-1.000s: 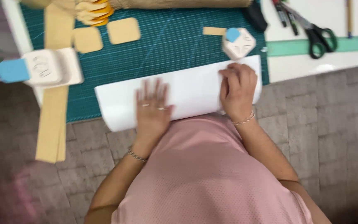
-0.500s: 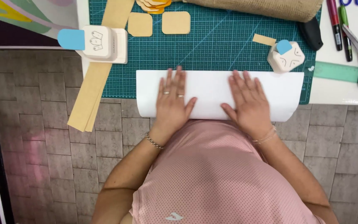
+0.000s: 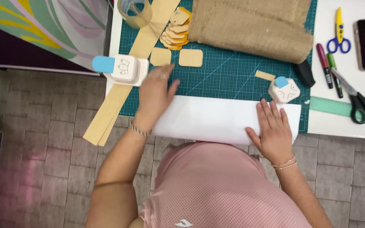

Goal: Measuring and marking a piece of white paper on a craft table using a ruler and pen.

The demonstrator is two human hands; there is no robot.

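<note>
White folded paper sheet [image 3: 216,118]: keep your flat, open right hand [image 3: 273,126] pinning it while your open, empty left hand [image 3: 155,90] smooths the crease

Hidden or cut off: white paper sheet [image 3: 216,120], near edge hidden behind the pink-shirted torso at six o'clock, left end under the left hand [image 3: 155,95], right end under the right hand [image 3: 273,128]. Burlap piece [image 3: 250,25], cut by the frame edge at twelve o'clock. Tape roll [image 3: 134,10], upper half out of frame at eleven o'clock. Left hand, motion-blurred, fingers indistinct. Green ruler [image 3: 339,109], partly beneath the green-handled scissors [image 3: 358,101] at three o'clock. Cutting mat [image 3: 229,78], near strip covered by the sheet.
</note>
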